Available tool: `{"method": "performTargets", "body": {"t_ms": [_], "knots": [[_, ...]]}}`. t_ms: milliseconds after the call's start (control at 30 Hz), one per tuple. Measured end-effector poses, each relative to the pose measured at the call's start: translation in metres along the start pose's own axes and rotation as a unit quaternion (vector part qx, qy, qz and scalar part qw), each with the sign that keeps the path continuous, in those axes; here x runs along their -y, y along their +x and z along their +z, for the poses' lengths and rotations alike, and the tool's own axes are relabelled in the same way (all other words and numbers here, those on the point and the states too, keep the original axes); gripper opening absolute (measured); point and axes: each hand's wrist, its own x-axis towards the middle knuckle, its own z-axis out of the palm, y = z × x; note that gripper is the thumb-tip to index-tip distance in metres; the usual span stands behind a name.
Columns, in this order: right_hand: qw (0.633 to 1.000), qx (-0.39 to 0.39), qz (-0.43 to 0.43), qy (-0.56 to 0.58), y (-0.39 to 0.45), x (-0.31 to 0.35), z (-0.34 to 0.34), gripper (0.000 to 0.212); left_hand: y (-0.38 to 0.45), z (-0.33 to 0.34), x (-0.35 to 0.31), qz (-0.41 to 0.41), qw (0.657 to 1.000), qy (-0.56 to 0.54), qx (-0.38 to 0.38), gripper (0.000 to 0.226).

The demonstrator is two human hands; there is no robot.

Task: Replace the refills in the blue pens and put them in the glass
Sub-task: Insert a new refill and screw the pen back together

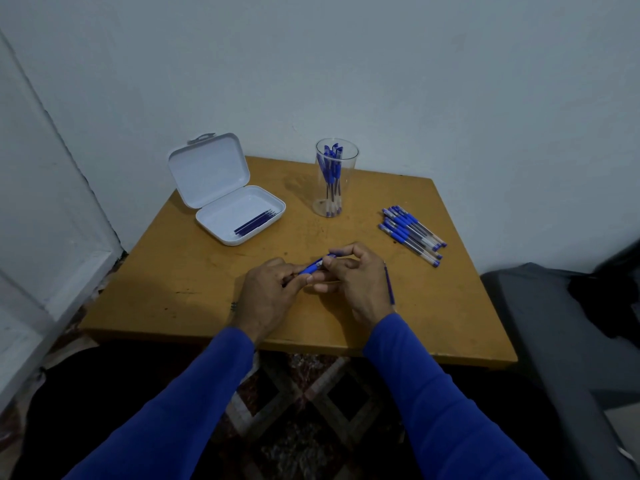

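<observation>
Both my hands meet over the middle of the wooden table, working one blue pen. My left hand grips its blue barrel; my right hand pinches the pen's upper end. A thin blue refill lies on the table just right of my right hand. A clear glass at the back holds several blue pens. A pile of several blue pens lies at the right. An open white case at the back left holds a few dark blue refills.
The table stands in a corner against a pale wall. A dark grey seat sits close on the right. A patterned rug shows below the table's near edge.
</observation>
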Motion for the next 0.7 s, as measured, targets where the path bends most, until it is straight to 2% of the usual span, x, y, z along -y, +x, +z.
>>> {"method": "performTargets", "body": {"t_ms": [367,567,700], "knots": [[0.998,0.007,0.029,0.047,-0.0007,-0.0074,0.0017,0.021,0.0016,0.0015,0.0034,0.018,0.999,0.032,0.003,0.023],[0.999,0.015,0.033,0.035,0.0013,-0.0054,0.0014,0.020,0.0014,0.0013,0.0031,0.015,0.999,0.029,0.002,0.021],[0.999,0.022,0.025,0.021,0.0032,-0.0091,0.0061,0.027,0.0009,0.0010,0.0006,0.009,1.000,0.024,-0.003,0.020]]}}
